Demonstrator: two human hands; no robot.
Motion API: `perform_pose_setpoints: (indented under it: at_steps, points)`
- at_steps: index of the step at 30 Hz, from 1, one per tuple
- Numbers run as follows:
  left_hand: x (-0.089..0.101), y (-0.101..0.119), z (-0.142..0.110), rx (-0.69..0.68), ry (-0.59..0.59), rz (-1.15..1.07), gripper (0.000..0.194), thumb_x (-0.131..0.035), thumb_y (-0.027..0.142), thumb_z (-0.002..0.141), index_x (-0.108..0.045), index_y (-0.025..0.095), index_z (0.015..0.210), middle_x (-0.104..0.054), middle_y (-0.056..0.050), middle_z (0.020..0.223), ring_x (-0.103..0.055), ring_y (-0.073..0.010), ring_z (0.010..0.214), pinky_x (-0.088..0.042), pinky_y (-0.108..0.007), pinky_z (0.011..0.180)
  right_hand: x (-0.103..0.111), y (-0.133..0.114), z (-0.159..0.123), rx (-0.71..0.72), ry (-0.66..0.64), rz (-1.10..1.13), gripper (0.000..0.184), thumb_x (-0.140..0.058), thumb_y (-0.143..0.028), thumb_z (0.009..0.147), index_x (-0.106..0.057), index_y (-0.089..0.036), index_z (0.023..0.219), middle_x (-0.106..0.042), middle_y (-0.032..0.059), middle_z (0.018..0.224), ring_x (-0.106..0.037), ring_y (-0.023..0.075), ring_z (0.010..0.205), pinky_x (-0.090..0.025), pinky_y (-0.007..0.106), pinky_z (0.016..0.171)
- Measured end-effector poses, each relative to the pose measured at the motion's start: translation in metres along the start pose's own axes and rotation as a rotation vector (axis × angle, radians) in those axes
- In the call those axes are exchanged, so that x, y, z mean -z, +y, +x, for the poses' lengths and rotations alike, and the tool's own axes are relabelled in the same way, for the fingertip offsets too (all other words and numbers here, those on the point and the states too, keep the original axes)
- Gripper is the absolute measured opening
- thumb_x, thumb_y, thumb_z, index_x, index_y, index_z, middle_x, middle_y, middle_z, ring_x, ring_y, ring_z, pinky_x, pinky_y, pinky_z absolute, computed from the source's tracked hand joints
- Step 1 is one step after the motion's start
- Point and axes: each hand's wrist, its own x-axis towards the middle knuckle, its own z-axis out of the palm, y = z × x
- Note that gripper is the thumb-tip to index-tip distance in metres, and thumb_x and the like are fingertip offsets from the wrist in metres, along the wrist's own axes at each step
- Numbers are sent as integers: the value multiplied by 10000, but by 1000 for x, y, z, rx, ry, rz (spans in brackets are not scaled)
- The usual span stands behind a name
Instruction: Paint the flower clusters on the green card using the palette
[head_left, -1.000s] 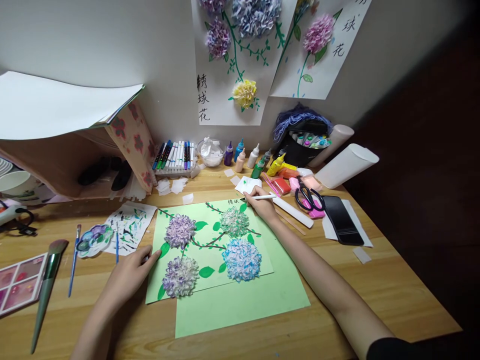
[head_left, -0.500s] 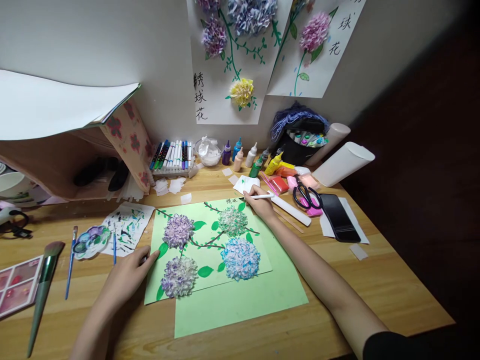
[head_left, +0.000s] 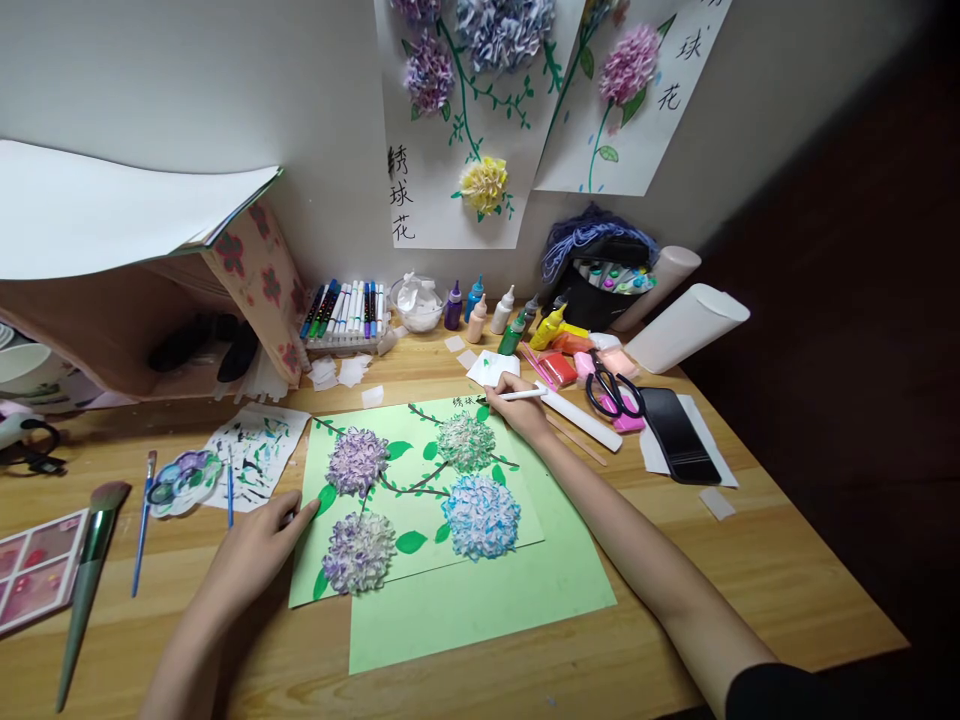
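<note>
My right hand (head_left: 517,402) grips a white marker (head_left: 529,394), its dark tip at the top edge of the light green sheet (head_left: 427,510). Small black handwritten characters (head_left: 466,401) stand there, the last by the tip. My left hand (head_left: 271,540) rests at the sheet's left edge, thumb stretched onto it and apart from the bent fingers, some hidden. The sheet carries crinkled flower heads, purple (head_left: 358,461), green-white (head_left: 466,442), blue (head_left: 482,516) and pale violet (head_left: 359,553), with painted stems and leaves. A second green sheet (head_left: 480,620) lies underneath.
Marker set (head_left: 345,312), paint bottles (head_left: 513,333) and a black pouch (head_left: 600,290) line the wall. Scissors (head_left: 615,390) and a phone (head_left: 679,435) lie right of my right hand. Left are brushes (head_left: 91,580), a paint-stained paper (head_left: 259,455) and a box (head_left: 247,270).
The marker tip has shifted slightly, and another dark character now shows after the earlier ones. My left hand stays in place.
</note>
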Motion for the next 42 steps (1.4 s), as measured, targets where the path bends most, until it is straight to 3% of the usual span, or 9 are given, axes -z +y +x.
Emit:
perform_pose_setpoints:
  at_steps: [15, 23, 34, 42]
  points:
    - [2, 3, -1, 1, 9, -33, 353, -510, 547, 775, -575, 219, 663, -655, -11, 662, -591, -214, 681, -389, -251, 606, 1, 3, 1, 37, 40, -41, 300, -559, -349, 813, -398, -228, 590, -494, -58, 493, -478, 127, 503, -354, 267, 561]
    - [1, 3, -1, -1, 10, -29, 347, -504, 540, 776, -582, 218, 673, -665, -21, 679, -592, -220, 695, -395, -252, 612, 1, 3, 0, 37, -2, -39, 274, -522, -329, 826, -407, -227, 600, -512, -54, 500, -506, 132, 507, -364, 270, 562]
    - [2, 4, -1, 14, -7, 19, 345, -488, 533, 787, -560, 220, 660, -642, -16, 660, -581, -215, 677, -376, -252, 603, 1, 5, 2, 68, 33, -52, 303, -541, -250, 757, -316, -224, 556, -350, -70, 493, -358, 107, 499, -278, 261, 528]
    - [1, 4, -1, 8, -37, 44, 328, -450, 499, 817, -522, 218, 664, -630, -10, 669, -584, -213, 697, -365, -255, 616, 1, 6, 2, 65, 46, -21, 278, -511, -223, 754, -309, -225, 562, -347, -66, 514, -372, 114, 515, -290, 267, 542]
